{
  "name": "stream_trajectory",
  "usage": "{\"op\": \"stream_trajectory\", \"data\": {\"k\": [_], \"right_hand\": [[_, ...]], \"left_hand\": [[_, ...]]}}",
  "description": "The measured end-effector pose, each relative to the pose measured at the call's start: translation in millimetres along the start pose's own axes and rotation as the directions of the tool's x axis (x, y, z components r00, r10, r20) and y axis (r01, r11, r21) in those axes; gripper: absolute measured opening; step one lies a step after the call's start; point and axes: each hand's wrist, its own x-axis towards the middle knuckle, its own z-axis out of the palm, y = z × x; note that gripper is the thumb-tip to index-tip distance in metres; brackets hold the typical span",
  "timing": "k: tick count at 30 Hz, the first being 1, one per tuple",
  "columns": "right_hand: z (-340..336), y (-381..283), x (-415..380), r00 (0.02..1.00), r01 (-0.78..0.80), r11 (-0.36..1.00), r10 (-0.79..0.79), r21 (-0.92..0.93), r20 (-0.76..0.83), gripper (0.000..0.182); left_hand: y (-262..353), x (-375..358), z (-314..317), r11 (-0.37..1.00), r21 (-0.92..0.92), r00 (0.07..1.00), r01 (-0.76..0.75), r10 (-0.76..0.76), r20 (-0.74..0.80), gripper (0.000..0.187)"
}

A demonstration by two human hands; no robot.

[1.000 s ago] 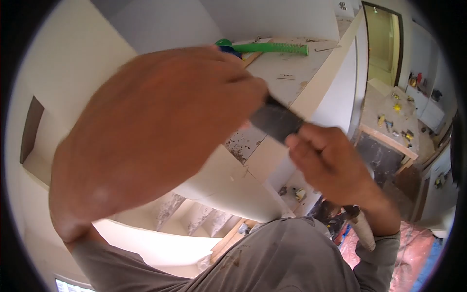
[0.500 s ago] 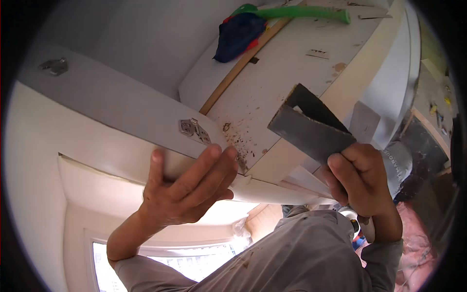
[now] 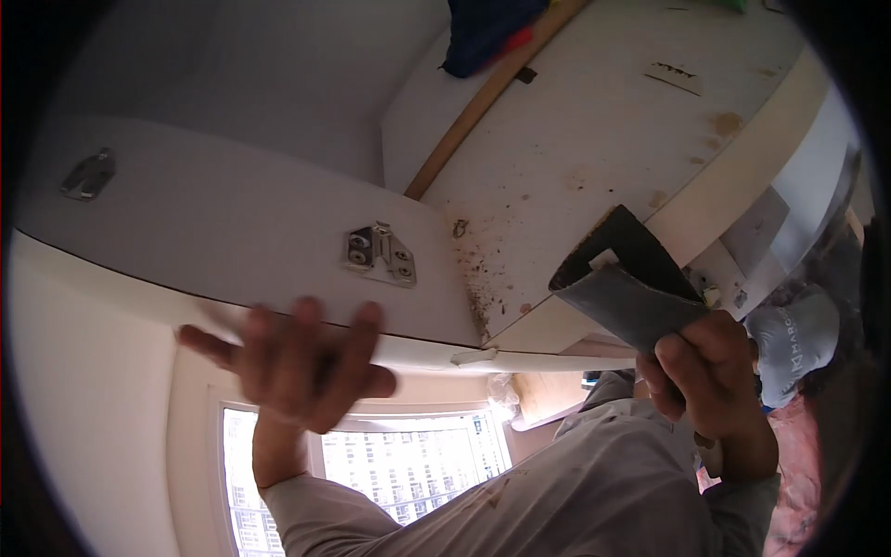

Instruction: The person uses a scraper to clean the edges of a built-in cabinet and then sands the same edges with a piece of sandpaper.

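Note:
In my right hand [image 3: 710,371], pinched at one end, is a folded sheet of dark grey sandpaper [image 3: 631,304]. Its fold gapes, showing a darker inner face and a small pale patch. My left hand [image 3: 302,367] is smeared by motion, but its fingers are spread and nothing shows in them. It hovers at the long front edge of a pale cabinet panel [image 3: 232,232]. A metal hinge plate [image 3: 380,253] is fixed to that panel just above this hand, and a second hinge plate [image 3: 90,174] sits farther left.
Brown debris [image 3: 478,283] litters the corner of the white board [image 3: 566,139]. A wooden strip [image 3: 497,97] crosses that board, with dark blue cloth [image 3: 487,37] beside it. At right are a pale grey item with lettering [image 3: 794,339] and pink material [image 3: 796,455]. A bright window [image 3: 399,459] lies below.
The view has shifted, bringing the hinge plates closer. My left hand has moved left along the panel edge. The sandpaper stays in my right hand, its fold now more bowed.

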Motion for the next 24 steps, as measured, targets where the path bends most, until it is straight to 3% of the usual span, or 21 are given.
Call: {"op": "stream_trajectory", "data": {"k": [5, 8, 11, 12, 14, 16, 19, 22, 23, 24], "right_hand": [[-3.4, 3.9, -0.7, 1.0, 0.011, 1.0, -0.01, 0.019, -0.021, 0.032], [-4.9, 9.2, -4.7, 0.996, -0.026, 1.0, 0.027, 0.016, -0.082, 0.023], [-1.8, 36.8, -16.8, 0.971, 0.093, 0.992, -0.11, -0.086, -0.211, 0.013], [-3.1, 44.4, -17.4, 0.961, 0.175, 0.971, -0.205, -0.162, -0.187, 0.011], [-10.9, 57.8, -21.5, 0.982, 0.134, 0.991, -0.137, -0.031, -0.133, 0.012], [-23.2, 66.3, -20.5, 0.985, -0.17, 0.933, 0.165, 0.317, 0.045, 0.024], [-18.8, 57.1, -9.9, 0.982, -0.181, 0.965, 0.166, 0.19, 0.095, 0.029], [-19.6, 56.2, -12.3, 0.977, -0.212, 0.94, 0.21, 0.268, 0.039, 0.027], [-12.2, 26.3, 1.6, 0.991, -0.075, 0.978, 0.051, 0.194, 0.125, 0.04], [-14.4, 24.2, 7.0, 0.989, -0.083, 0.975, 0.056, 0.205, 0.136, 0.04]], "left_hand": [[-30.2, 6.6, -17.4, 0.986, 0.086, 0.989, 0.145, -0.144, -0.022, 0.057], [-10.5, 2.5, -6.4, 1.0, 0.014, 1.0, 0.006, -0.006, -0.018, 0.054], [29.7, -8.0, 5.6, 0.998, -0.057, 0.999, -0.008, 0.006, -0.036, 0.043], [40.4, -11.1, 8.5, 0.996, -0.083, 0.998, -0.037, 0.034, -0.044, 0.041], [53.7, -10.6, 13.4, 0.987, -0.136, 0.994, -0.09, 0.08, -0.074, 0.038], [54.6, 0.4, 16.2, 0.976, -0.185, 0.989, -0.114, 0.095, -0.11, 0.035], [44.5, 8.1, 5.0, 0.988, -0.146, 0.998, -0.05, 0.043, -0.054, 0.033], [16.5, 12.1, -7.9, 0.997, -0.079, 1.0, 0.011, -0.012, -0.009, 0.042], [7.5, 13.4, -12.1, 0.997, -0.058, 0.999, 0.042, -0.042, 0.008, 0.045], [-3.6, 14.7, -13.5, 0.996, -0.037, 0.997, 0.077, -0.076, 0.028, 0.048]]}}
